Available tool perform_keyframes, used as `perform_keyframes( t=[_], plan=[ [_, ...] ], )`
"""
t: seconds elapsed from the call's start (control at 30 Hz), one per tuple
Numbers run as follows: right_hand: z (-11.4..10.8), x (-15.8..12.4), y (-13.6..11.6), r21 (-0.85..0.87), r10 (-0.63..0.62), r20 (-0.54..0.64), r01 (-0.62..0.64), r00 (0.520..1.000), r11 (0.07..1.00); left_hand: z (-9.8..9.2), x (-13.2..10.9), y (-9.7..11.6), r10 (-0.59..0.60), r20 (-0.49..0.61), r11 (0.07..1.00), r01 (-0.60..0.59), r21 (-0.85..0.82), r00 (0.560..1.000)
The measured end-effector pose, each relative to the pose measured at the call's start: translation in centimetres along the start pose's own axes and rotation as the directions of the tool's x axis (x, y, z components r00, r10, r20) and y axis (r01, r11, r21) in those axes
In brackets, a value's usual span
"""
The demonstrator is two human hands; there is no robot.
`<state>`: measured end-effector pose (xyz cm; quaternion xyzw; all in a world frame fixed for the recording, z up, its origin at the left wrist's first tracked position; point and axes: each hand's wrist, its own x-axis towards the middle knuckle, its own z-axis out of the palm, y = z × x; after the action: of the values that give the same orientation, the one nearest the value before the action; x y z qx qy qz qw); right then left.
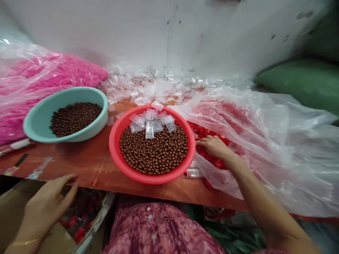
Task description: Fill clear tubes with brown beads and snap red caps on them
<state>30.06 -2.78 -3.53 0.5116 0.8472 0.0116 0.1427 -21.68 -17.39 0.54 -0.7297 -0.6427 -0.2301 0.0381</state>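
Observation:
My right hand [215, 147] reaches into a clear plastic bag [267, 141] of small red pieces [205, 152], just right of the red bowl [114, 141]; its fingers curl down among the pieces, and what they grip is hidden. The red bowl holds brown beads [153, 151] with several small clear packets [152, 121] on top. My left hand [49, 204] hangs below the table's front edge, fingers loosely apart and holding nothing, over a cardboard box [16, 211] with red items inside.
A teal bowl [37, 121] of brown beads sits at left on the wooden table [79, 162]. A bag of pink pieces [39, 77] lies far left. Loose clear packets [148, 88] are heaped by the wall. Green sacks [304, 81] stand at right.

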Motion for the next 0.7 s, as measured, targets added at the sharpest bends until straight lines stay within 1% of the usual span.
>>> perform_keyframes(
  t=[0.03,0.07,0.1,0.13,0.17,0.2,0.23,0.27,0.3,0.37,0.4,0.47,0.53,0.57,0.6,0.63,0.7],
  plan=[
    [-0.1,0.0,0.1,-0.017,-0.010,-0.011,0.010,1.000,1.000,0.0,1.8,1.7,0.091,-0.017,0.994,-0.090,0.057,0.996],
    [-0.2,-0.1,0.2,-0.031,-0.019,-0.026,0.018,0.999,0.999,0.3,3.8,3.6,0.198,-0.015,0.978,-0.196,0.076,0.980],
    [-0.3,-0.1,0.4,-0.038,-0.025,-0.038,0.023,0.999,0.999,0.7,5.8,5.4,0.305,0.005,0.949,-0.304,0.084,0.952],
    [-0.4,-0.1,0.5,-0.039,-0.027,-0.044,0.025,0.999,0.999,1.4,7.8,7.1,0.404,0.052,0.908,-0.407,0.094,0.913],
    [-0.4,-0.2,0.6,-0.035,-0.027,-0.043,0.026,0.999,0.999,2.3,9.8,8.6,0.464,0.098,0.874,-0.473,0.109,0.880],
    [-0.5,-0.2,0.7,-0.027,-0.027,-0.036,0.026,0.999,0.999,3.2,11.6,9.9,0.503,0.142,0.844,-0.520,0.130,0.852],
    [-0.5,-0.2,0.8,-0.018,-0.029,-0.027,0.028,0.999,0.999,4.2,13.3,10.7,0.503,0.190,0.828,-0.534,0.174,0.843],
    [-0.4,-0.3,1.0,-0.010,-0.032,-0.022,0.032,0.999,0.999,5.2,14.8,11.3,0.479,0.245,0.818,-0.530,0.224,0.843],
    [-0.3,-0.4,1.1,-0.002,-0.034,-0.021,0.034,0.999,0.999,6.1,16.1,11.5,0.450,0.296,0.808,-0.525,0.266,0.842],
    [0.0,-0.4,1.4,0.009,-0.028,-0.039,0.028,0.999,1.000,7.6,18.0,11.1,0.395,0.386,0.791,-0.522,0.319,0.834],
    [0.1,-0.4,1.5,0.015,-0.025,-0.057,0.026,0.998,1.000,8.2,18.7,10.7,0.386,0.424,0.781,-0.535,0.322,0.819],
    [0.5,-0.3,1.6,0.035,-0.038,-0.093,0.041,0.995,0.999,8.9,19.7,9.9,0.398,0.489,0.762,-0.576,0.295,0.777],
    [0.7,0.1,1.4,0.050,-0.069,-0.120,0.076,0.990,0.996,9.1,20.2,9.4,0.420,0.537,0.753,-0.611,0.243,0.731],
    [0.8,0.4,1.3,0.053,-0.085,-0.126,0.092,0.988,0.994,9.0,20.4,9.4,0.425,0.550,0.762,-0.612,0.210,0.719],
    [0.8,0.6,1.3,0.052,-0.090,-0.130,0.097,0.987,0.994,8.8,20.5,9.5,0.425,0.550,0.785,-0.595,0.173,0.719],
    [0.9,0.8,1.2,0.049,-0.079,-0.136,0.087,0.988,0.995,8.4,20.4,9.7,0.418,0.537,0.819,-0.559,0.126,0.733],
    [0.9,1.0,1.3,0.051,-0.014,-0.155,0.022,0.988,0.998,7.5,19.9,10.3,0.373,0.491,0.905,-0.425,-0.006,0.787]
  ],
)
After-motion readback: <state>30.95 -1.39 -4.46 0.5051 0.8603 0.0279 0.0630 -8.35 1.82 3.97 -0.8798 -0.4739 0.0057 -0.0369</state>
